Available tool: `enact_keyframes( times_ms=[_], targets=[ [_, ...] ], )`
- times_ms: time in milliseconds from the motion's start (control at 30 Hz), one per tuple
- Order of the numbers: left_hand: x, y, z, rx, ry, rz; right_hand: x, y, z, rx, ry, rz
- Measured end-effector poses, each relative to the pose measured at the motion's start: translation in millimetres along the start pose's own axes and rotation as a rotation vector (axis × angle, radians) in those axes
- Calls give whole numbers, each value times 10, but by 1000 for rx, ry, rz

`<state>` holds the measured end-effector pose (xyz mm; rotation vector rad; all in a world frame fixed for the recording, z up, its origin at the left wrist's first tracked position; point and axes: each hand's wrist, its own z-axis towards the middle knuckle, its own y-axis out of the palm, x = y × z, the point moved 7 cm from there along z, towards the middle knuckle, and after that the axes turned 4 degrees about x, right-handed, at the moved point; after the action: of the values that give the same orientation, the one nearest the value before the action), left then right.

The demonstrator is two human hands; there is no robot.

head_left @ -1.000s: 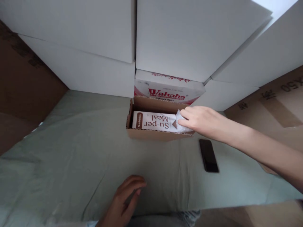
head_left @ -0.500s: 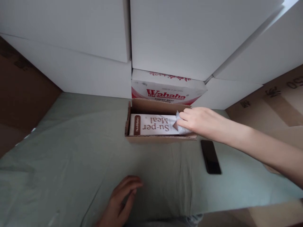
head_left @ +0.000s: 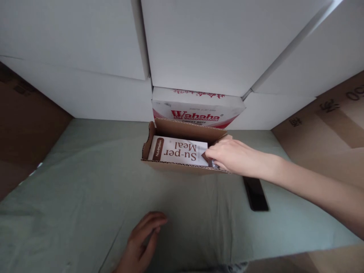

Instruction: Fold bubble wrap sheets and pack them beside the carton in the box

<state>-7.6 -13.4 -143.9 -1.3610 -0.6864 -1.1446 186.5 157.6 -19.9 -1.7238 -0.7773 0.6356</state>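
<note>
An open brown cardboard box [head_left: 184, 168] stands on the green cloth. Inside lies a white "Su-per Meal" carton [head_left: 182, 151] with brown lettering, its print upside down to me. My right hand [head_left: 227, 152] reaches into the box's right end, fingers curled round a crumpled piece of clear plastic wrap [head_left: 214, 164]. Only a bit of the plastic shows below the fingers, beside the carton's end. My left hand [head_left: 144, 239] rests low over the cloth near me, loosely bent, with a gap between thumb and fingers and nothing in it.
A black phone [head_left: 256, 194] lies on the green cloth [head_left: 93, 182] right of the box. Behind the box stands a white and red Wahaha carton [head_left: 199, 110], beneath large white boxes [head_left: 196, 45]. Brown cardboard [head_left: 327, 125] walls the right side, and more brown cardboard [head_left: 28, 125] the left.
My right hand has moved down into the box's right end with the plastic, which now shows less. The box has tilted slightly. My left hand has hardly moved.
</note>
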Motion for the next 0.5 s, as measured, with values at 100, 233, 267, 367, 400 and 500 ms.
enact_keyframes(
  times_ms=[100, 233, 267, 367, 400, 500],
  targets=[
    [-6, -56, 12, 30, 5, 42, 14, 3, 10, 4, -7, 74],
    [-152, -335, 101, 204, -56, 109, 61, -314, -222, 338, -28, 194],
    [-204, -439, 156, 281, -75, 87, 99, -396, -339, 493, 4, 236],
    [-403, -652, 436, 424, -151, -35, 279, -311, -768, 1010, 253, 438],
    [-462, -664, 569, 418, -169, -59, 344, -118, -889, 1152, 387, 547],
    [-539, -584, 966, 367, -157, -80, 343, 810, -840, 1147, 677, 991]
  ],
)
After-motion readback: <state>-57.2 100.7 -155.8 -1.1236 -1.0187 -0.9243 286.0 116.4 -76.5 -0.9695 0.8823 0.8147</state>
